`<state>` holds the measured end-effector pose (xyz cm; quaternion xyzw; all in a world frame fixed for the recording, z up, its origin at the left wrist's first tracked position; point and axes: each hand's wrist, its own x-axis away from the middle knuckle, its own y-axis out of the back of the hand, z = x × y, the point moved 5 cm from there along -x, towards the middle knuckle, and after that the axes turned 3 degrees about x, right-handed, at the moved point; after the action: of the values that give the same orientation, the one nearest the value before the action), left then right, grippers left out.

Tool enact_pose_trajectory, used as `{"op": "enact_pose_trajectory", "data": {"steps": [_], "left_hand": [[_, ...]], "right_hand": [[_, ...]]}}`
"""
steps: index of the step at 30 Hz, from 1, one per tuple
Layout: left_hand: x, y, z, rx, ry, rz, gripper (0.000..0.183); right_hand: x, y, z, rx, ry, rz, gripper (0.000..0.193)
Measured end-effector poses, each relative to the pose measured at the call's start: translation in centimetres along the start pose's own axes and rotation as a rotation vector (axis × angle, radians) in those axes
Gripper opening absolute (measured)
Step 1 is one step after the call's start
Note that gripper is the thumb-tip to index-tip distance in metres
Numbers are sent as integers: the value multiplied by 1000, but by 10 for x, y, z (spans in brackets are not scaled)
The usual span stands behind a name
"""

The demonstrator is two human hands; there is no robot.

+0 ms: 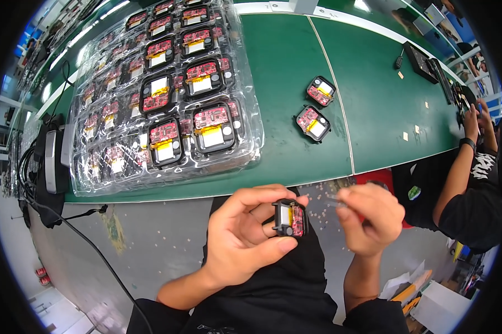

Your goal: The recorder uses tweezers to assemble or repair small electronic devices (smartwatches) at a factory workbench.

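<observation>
In my left hand [245, 234], fingers and thumb curl round the edges of a black watch-like case [291, 219]. Its open side shows a red circuit board, a white battery and a yellow strip. To the right of it, a little apart, my right hand [371, 218] is closed in a pinch. A small clear strip [334, 200], partly blurred, sticks out from its fingertips towards the case. Both hands are above my lap, in front of the bench edge. Beyond them on the green bench lie two similar open cases, an upper one [320, 91] and a lower one [313, 123].
Stacked clear plastic trays [167, 173] hold several such cases on the left of the green bench [284, 50]. A black cable [89, 251] hangs at the left. At the right, a co-worker's arm [456, 172] reaches over the bench, near a black box [420, 62].
</observation>
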<state>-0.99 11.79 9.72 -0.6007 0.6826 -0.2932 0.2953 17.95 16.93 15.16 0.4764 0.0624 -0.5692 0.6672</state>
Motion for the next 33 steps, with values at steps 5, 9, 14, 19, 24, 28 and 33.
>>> {"op": "enact_pose_trajectory", "data": {"steps": [5, 9, 14, 19, 24, 28, 33], "left_hand": [[2, -4, -14, -107, -62, -73, 63], [8, -9, -47, -396, -287, 52, 55], [12, -17, -120, -915, -590, 2, 39], [-30, -5, -185, -1453, -751, -259, 30], [-94, 21, -226, -1873, -526, -384, 21], [-121, 44, -233, -2007, -573, -256, 23], [-124, 54, -224, -2019, -612, -175, 20]], "right_hand": [[-21, 12, -24, 195, -166, -142, 19], [-47, 10, -55, 393, -306, -120, 16], [-37, 7, -90, 301, -451, -162, 17], [-35, 5, -93, 272, -451, -163, 19], [-35, 3, -91, 290, -439, -153, 20], [-33, 4, -92, 297, -453, -151, 20], [-34, 3, -90, 283, -463, -159, 20]]}}
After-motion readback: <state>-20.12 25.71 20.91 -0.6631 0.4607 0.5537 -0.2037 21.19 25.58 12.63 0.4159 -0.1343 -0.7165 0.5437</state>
